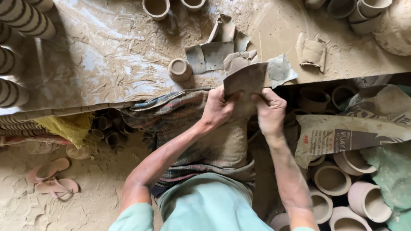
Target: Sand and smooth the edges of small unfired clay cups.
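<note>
While I sit low by the muddy table [107,55], both my hands hold one flat grey sheet [246,79] of clay. It stands up just above my fingers, over my lap, at the table's front edge. My left hand [218,107] pinches its left bottom corner, thumb on the front. My right hand [270,110] pinches the right bottom side, fingers pressed shut on it. Both hands are just as near. A small clay cup [180,69] sits on the table to the left.
</note>
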